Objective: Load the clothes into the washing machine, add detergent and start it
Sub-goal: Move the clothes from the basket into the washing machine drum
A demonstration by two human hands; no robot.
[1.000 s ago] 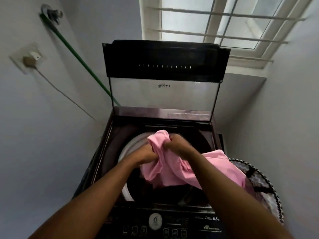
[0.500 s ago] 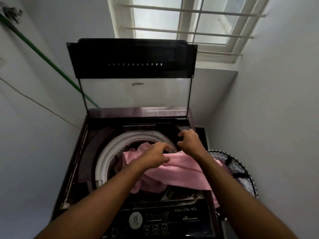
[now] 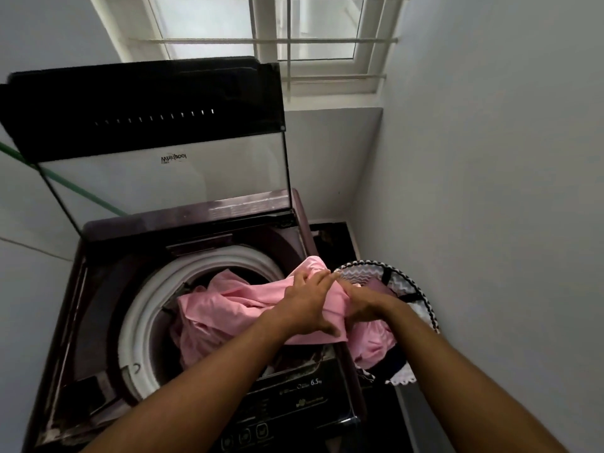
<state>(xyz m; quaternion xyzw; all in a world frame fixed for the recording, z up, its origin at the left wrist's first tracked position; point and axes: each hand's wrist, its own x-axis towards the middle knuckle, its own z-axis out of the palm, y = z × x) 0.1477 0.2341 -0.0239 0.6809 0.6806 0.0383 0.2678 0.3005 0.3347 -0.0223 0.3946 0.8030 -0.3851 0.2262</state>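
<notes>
- The washing machine (image 3: 98, 322) stands with its lid (image 3: 147, 125) raised.
- The pink cloth (image 3: 222, 308) lies partly in the machine's drum, draped over its right edge into the laundry basket (image 3: 421, 299) beside it.
- Left hand (image 3: 310, 305) grips the cloth above the machine's right edge.
- Right hand (image 3: 366, 308), just right of the machine, clutches the same cloth.

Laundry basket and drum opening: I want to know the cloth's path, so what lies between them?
In the head view, the pink cloth spans from drum opening to laundry basket, draped over the washer's right edge, with both hands on it.
</notes>
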